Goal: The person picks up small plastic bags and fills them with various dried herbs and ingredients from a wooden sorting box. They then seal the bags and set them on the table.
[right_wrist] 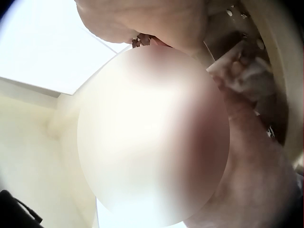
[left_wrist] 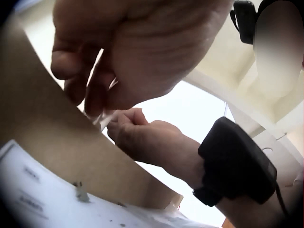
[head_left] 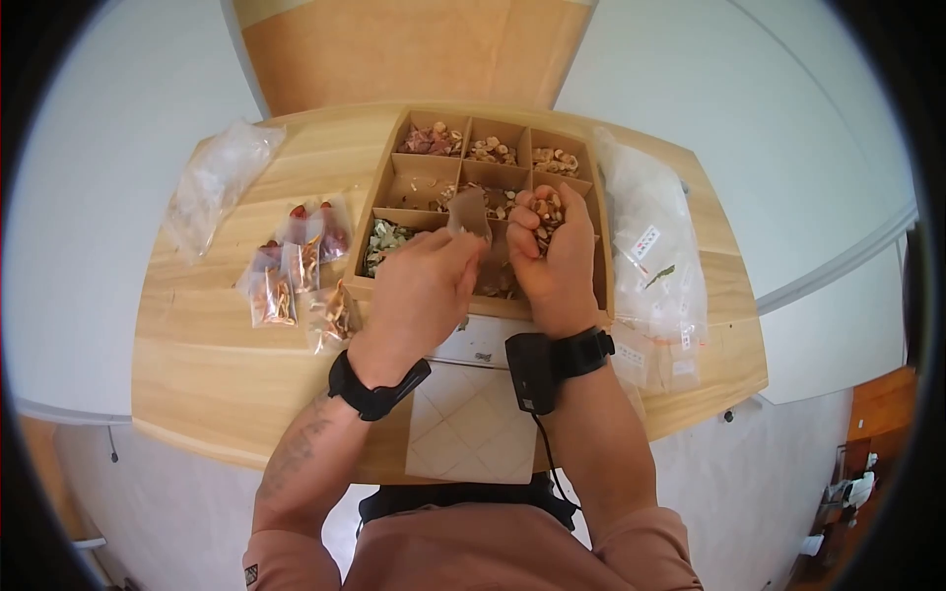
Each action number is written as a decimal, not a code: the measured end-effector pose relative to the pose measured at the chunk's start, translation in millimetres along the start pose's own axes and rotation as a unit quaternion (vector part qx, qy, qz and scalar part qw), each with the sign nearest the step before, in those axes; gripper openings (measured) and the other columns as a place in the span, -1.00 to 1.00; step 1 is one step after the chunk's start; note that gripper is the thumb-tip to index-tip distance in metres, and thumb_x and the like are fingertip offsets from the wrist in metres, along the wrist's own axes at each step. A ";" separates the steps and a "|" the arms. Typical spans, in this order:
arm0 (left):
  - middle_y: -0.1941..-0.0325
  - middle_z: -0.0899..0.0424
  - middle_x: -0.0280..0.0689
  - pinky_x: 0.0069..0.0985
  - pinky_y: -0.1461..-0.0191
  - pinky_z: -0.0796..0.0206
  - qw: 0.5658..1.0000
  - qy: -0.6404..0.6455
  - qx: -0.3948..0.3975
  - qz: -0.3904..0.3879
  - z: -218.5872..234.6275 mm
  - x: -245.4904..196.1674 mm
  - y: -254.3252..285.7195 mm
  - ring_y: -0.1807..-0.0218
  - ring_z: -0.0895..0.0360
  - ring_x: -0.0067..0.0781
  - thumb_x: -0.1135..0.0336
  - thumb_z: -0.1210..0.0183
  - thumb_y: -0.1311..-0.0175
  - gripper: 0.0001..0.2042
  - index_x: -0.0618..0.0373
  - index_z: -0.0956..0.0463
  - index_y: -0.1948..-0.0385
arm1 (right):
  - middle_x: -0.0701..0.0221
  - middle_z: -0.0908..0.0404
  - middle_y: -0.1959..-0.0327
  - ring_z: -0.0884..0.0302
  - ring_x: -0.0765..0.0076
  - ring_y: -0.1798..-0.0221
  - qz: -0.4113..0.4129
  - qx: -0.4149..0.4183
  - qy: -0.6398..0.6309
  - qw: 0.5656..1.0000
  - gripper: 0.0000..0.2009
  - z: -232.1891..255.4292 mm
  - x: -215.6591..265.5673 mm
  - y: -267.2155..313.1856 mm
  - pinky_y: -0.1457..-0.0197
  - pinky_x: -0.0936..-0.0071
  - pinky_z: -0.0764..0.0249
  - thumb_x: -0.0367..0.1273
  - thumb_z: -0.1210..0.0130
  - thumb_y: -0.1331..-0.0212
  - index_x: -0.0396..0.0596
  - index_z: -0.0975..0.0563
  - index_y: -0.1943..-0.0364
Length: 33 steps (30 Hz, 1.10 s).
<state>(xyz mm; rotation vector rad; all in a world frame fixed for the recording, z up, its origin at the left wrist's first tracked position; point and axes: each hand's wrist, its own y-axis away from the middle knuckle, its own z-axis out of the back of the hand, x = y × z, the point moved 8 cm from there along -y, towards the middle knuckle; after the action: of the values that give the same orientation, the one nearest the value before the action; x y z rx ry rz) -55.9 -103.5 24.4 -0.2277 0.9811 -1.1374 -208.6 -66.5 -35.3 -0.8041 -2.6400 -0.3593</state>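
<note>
Over the compartmented cardboard box [head_left: 380, 177], my left hand [head_left: 419, 291] pinches a small clear plastic bag [head_left: 470, 210] by its edge. The bag also shows in the right wrist view, a see-through sheet [right_wrist: 251, 78] beside the fingers. My right hand [head_left: 564, 271] is turned palm up just to the right of it, fingers curled round a heap of brownish dried slices [head_left: 545, 229]. In the left wrist view the right hand [left_wrist: 147, 140] appears behind the left hand [left_wrist: 142, 52], above the box's front wall [left_wrist: 71, 133].
Box compartments hold reddish pieces [head_left: 431, 140], pale slices [head_left: 555, 161] and green-grey flakes [head_left: 386, 243]. Several filled sachets [head_left: 272, 295] lie left of the box, with a large clear bag [head_left: 222, 182] behind. Labelled plastic bags [head_left: 655, 231] lie right. A white printed sheet [head_left: 478, 342] is in front.
</note>
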 end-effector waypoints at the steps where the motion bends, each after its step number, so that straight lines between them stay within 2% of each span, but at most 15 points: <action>1: 0.39 -0.64 -0.16 -0.28 0.28 -0.45 1.000 -0.014 0.009 -0.007 -4.0 -0.2 0.7 0.32 -0.61 -0.05 0.54 -0.21 -0.14 -0.87 0.15 -0.62 0.27 | 0.35 -0.43 0.42 -0.36 0.44 0.48 0.018 -0.008 -0.010 1.000 -0.76 0.6 2.7 0.7 0.64 0.59 -0.13 -0.21 0.08 -0.42 -0.05 -0.42 0.35; 9: 0.43 -0.59 -0.21 -0.22 0.26 -0.43 0.997 -0.064 0.050 -0.015 -12.3 -1.7 1.9 0.29 -0.57 -0.07 0.49 -0.25 -0.09 -0.88 0.10 -0.61 0.32 | 0.37 -0.47 0.39 -0.41 0.39 0.39 0.091 -0.012 -0.032 0.995 -0.76 -10.6 4.0 9.5 0.42 0.46 -0.34 -0.20 0.08 -0.43 -0.03 -0.43 0.34; 15: 0.43 -0.59 -0.28 -0.25 0.28 -0.43 0.997 -0.067 0.044 -0.018 -12.3 -3.6 4.1 0.31 -0.55 -0.12 0.45 -0.27 -0.08 -0.89 0.04 -0.63 0.34 | 0.42 -0.53 0.36 -0.48 0.40 0.33 0.139 -0.081 0.036 0.986 -0.77 -14.6 3.7 20.0 0.20 0.39 -0.49 -0.21 0.05 -0.43 -0.01 -0.45 0.34; 18: 0.43 -0.58 -0.30 -0.26 0.28 -0.43 0.997 -0.069 0.043 -0.020 -11.5 -4.9 5.6 0.31 -0.55 -0.14 0.44 -0.28 -0.09 -0.89 0.03 -0.64 0.34 | 0.40 -0.54 0.35 -0.52 0.38 0.30 0.148 -0.097 0.055 0.983 -0.77 -17.4 2.1 22.4 0.16 0.39 -0.53 -0.22 0.04 -0.42 -0.04 -0.45 0.34; 24: 0.44 -0.57 -0.31 -0.28 0.29 -0.44 0.997 -0.068 0.043 -0.016 -10.8 -5.3 9.2 0.33 -0.55 -0.17 0.43 -0.28 -0.09 -0.89 0.03 -0.64 0.34 | 0.35 -0.54 0.34 -0.54 0.35 0.29 0.215 -0.073 0.139 0.964 -0.75 -24.0 6.1 20.7 0.12 0.39 -0.55 -0.25 0.04 -0.42 -0.11 -0.46 0.35; 33: 0.44 -0.56 -0.31 -0.29 0.30 -0.45 0.998 -0.056 0.035 -0.017 -8.8 -4.7 11.4 0.33 -0.56 -0.18 0.41 -0.26 -0.10 -0.90 0.04 -0.63 0.34 | 0.35 -0.53 0.39 -0.51 0.36 0.32 0.244 -0.044 0.172 0.953 -0.73 -29.1 4.7 22.9 0.12 0.39 -0.48 -0.25 0.05 -0.43 -0.13 -0.46 0.40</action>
<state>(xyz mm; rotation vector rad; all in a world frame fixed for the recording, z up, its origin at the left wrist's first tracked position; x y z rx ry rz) -55.4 -91.7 14.8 -0.2500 0.8395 -1.1745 -191.5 -55.7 -4.0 -1.2564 -2.0324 -0.4335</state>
